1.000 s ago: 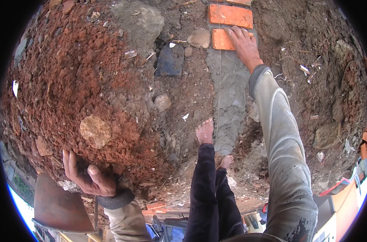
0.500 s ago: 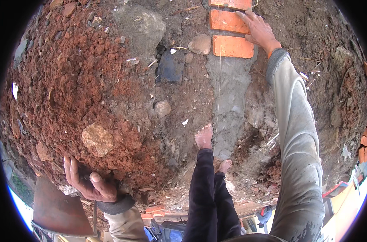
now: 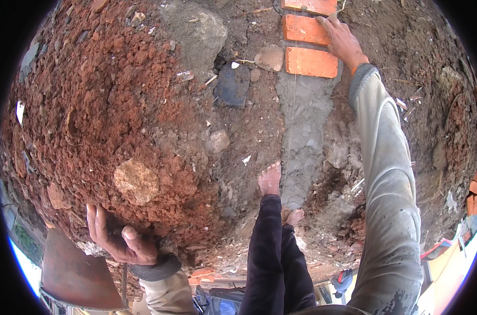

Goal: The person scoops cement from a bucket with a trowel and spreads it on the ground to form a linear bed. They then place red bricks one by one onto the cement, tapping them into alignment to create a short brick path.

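Note:
Three orange bricks lie one after another across a strip of wet grey mortar (image 3: pixel 305 121). My right hand (image 3: pixel 347 44) is at the right end of the middle brick (image 3: pixel 305 29), fingers over its far corner and thumb in the gap before the near brick (image 3: pixel 312 62). Part of the far brick (image 3: pixel 309 5) is cut off by the upper edge. A thin string (image 3: pixel 293 105) runs lengthwise over bricks and mortar. At the lower left, my left hand (image 3: pixel 124 242) hangs open beside the red soil heap, fingers apart and nothing seen in it.
Loose red soil (image 3: pixel 107 121) is heaped on the left, with a pale stone (image 3: pixel 136 181) in it. A flat dark piece (image 3: pixel 232 85) and a rounded stone (image 3: pixel 270 58) lie left of the bricks. Two bare feet (image 3: pixel 270 178) stand by the mortar. A rusty metal sheet (image 3: pixel 81 268) is lower left.
The whole view has shifted slightly, so the ground and bricks appear a little farther right. My right hand stays at the middle brick; my left hand keeps its open pose.

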Available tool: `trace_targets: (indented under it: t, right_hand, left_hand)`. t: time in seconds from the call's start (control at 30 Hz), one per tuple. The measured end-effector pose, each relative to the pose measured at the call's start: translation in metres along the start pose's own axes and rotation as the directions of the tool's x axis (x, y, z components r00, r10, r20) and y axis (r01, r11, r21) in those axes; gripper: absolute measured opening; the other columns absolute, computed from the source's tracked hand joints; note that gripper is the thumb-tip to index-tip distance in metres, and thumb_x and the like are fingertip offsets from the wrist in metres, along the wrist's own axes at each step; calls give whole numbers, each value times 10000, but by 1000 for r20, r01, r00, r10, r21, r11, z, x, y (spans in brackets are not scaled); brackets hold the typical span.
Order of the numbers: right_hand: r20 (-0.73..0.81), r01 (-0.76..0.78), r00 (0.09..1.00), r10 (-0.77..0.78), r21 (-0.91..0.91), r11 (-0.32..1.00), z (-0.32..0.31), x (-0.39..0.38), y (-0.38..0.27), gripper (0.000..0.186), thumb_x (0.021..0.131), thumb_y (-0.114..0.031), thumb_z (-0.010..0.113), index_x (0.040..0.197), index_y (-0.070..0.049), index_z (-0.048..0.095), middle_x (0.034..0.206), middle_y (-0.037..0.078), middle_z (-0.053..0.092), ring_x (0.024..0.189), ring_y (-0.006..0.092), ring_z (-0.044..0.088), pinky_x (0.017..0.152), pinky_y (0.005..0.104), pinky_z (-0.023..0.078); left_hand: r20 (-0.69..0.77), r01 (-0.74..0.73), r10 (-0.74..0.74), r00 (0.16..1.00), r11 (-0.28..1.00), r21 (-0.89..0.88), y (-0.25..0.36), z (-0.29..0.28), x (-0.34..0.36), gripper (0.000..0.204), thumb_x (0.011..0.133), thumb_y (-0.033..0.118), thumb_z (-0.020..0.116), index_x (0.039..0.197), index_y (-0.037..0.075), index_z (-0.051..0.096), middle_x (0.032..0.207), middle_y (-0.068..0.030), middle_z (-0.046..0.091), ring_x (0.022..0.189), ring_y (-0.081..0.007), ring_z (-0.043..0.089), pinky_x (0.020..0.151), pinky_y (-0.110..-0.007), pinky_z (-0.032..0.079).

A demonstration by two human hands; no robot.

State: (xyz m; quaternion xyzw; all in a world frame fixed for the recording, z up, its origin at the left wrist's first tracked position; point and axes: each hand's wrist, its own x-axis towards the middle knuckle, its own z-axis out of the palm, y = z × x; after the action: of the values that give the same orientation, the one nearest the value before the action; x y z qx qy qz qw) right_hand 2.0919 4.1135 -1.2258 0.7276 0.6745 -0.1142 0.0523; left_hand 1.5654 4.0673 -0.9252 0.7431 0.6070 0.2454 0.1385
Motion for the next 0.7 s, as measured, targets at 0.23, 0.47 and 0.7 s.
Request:
trace_targets:
  t: [0.23,0.47,0.7]
  right_hand:
    - [9,-56,998,57,-87,995,-6,1,-13,752,746,44,656,1403,-199,382,1313,93,491,1151,331,553,970,408,498]
    - [18,-57,998,58,-63,996,-1,-3,-7,768,738,61,651,1408,-182,367,1311,103,494,1136,345,563,958,411,501]
    - [1,-44,999,45,-94,995,2,4,-5,778,726,69,645,1405,-183,361,1324,113,483,1083,373,588,947,428,505]
  left_hand:
    - [11,6,-6,1000,1000,11,-1,-3,1,581,968,379,480,1338,-68,464,1416,-208,417,1331,-317,394,1113,-431,312]
    - [-9,9,-9,1000,1000,-4,2,0,1,586,964,382,480,1330,-77,469,1414,-218,421,1323,-324,405,1117,-439,305]
    - [-39,21,-21,999,1000,0,1,2,1,604,961,404,482,1328,-75,474,1410,-221,424,1321,-327,407,1113,-441,312]
